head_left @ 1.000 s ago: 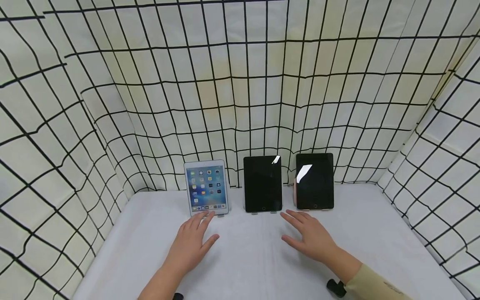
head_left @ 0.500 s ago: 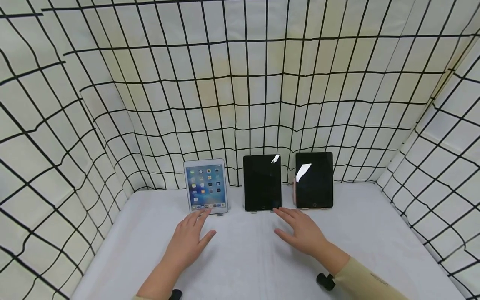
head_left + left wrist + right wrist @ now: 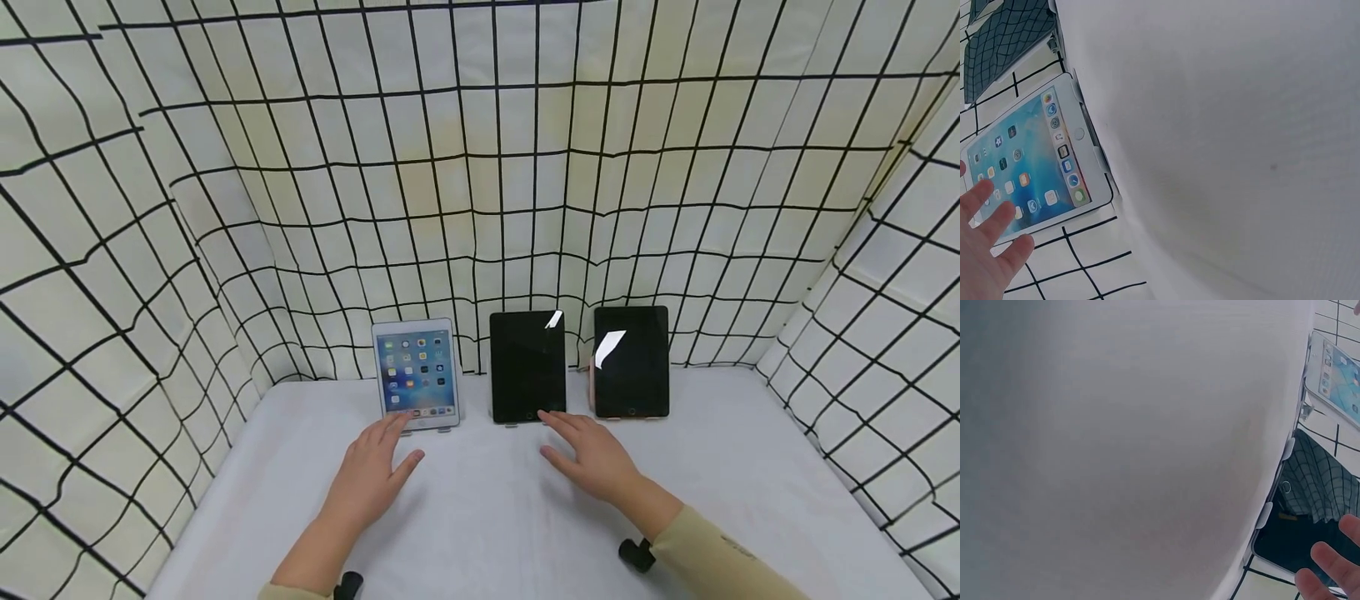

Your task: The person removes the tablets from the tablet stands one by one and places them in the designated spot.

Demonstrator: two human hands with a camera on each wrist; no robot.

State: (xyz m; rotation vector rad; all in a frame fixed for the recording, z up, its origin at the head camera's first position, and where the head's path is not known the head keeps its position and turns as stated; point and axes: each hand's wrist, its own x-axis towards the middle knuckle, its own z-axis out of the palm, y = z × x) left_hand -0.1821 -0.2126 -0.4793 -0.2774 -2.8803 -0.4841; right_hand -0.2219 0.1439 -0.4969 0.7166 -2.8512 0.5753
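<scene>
Right hand (image 3: 596, 458) has shifted toward the middle tablet (image 3: 527, 360); fingers (image 3: 1335, 562) extended, left hand's (image 3: 370, 471) too.

Khaki right sleeve (image 3: 720, 560), lower right of frame, small dark marking (image 3: 738, 546) on it. Khaki left sleeve (image 3: 291, 593) at bottom edge. Stubby black wrist camera (image 3: 636, 555) by each cuff. Fingers (image 3: 567, 426) bare.

The left arm (image 3: 318, 550) slants in from near left and the right arm (image 3: 651, 504) from near right, the left hand (image 3: 367, 471) and right hand (image 3: 596, 460) backs up, fingers (image 3: 381, 432) extended toward the far side, thumbs (image 3: 408, 464) spread toward the middle.
</scene>
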